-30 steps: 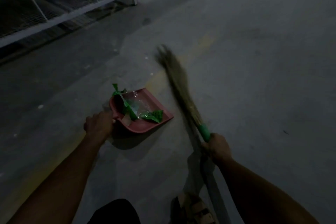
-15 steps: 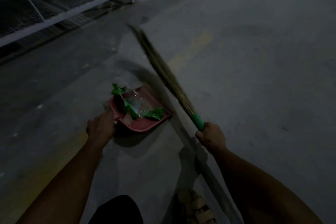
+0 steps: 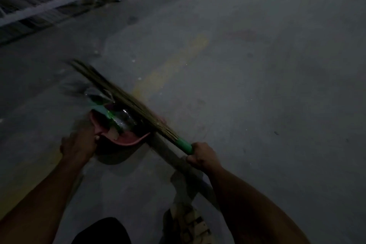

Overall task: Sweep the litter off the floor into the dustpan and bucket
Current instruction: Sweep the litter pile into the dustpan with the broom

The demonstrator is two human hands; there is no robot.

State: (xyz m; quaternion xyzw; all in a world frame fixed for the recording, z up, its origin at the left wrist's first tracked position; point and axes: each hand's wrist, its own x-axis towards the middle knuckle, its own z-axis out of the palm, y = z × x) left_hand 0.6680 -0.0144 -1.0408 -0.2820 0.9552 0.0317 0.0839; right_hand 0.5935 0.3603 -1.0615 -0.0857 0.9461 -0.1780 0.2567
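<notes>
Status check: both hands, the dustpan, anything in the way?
Left hand grips dustpan; right hand grips broom. Litter in pan, bristles across it. Nothing blocking.

Dim, grainy view; motion blur smears the straw broom with green grip (image 3: pixel 126 103) and left hand (image 3: pixel 78 143); soft shadows lie on the grey concrete floor (image 3: pixel 257 85)
</notes>
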